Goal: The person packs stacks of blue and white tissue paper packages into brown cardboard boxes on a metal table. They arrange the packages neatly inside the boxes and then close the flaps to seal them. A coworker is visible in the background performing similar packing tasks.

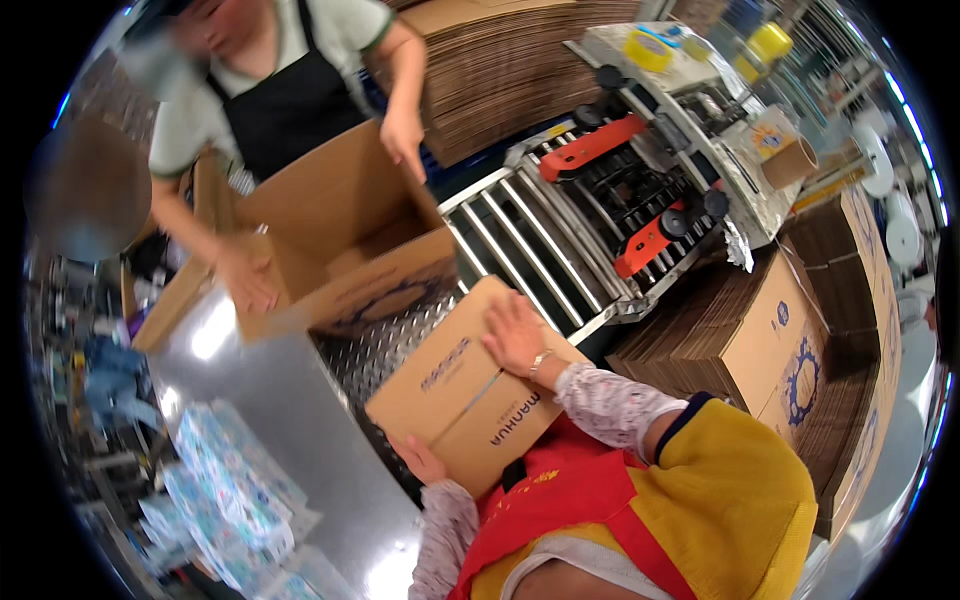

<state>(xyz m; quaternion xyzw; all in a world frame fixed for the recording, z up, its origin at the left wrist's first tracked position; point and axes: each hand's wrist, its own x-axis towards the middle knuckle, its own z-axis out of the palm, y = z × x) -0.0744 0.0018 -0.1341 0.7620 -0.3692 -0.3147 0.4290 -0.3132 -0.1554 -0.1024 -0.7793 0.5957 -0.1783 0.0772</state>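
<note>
Closed corrugated carton (462, 392), brown, blue print on top, centre seam running along the lid. It sits low in the view, at the near edge of the diamond-plate steel bench (385, 345), tilted toward the wearer's chest. Left hand (420, 462) cups the near lower corner from beneath, fingers curled on the edge. Right hand (512, 335) lies flat on the far top corner, fingers spread wide, palm pressing down; a thin bracelet shows at the wrist.

Handling, as judged: board is stiff but dents at corners; faces are dry and fairly grippy. Weight cannot be told; the two-handed hold suggests some load or simply bulk. Best purchase looks to be opposite corners or the bottom edges, not the seam, which could give if untaped.

Around it: a roller conveyor (530, 245) begins just beyond the carton, leading into a case-sealing machine with orange guide arms (590, 148). Bench edge drops off to the right, where stacks of flat cartons (770, 330) stand close. To the left, a smooth steel surface (280, 420) with packs in blue-patterned wrap (235, 485). Across the bench another person holds an open, empty carton (345, 235) by its flaps, near the first carton but not touching it. The open way lies toward the rollers.
</note>
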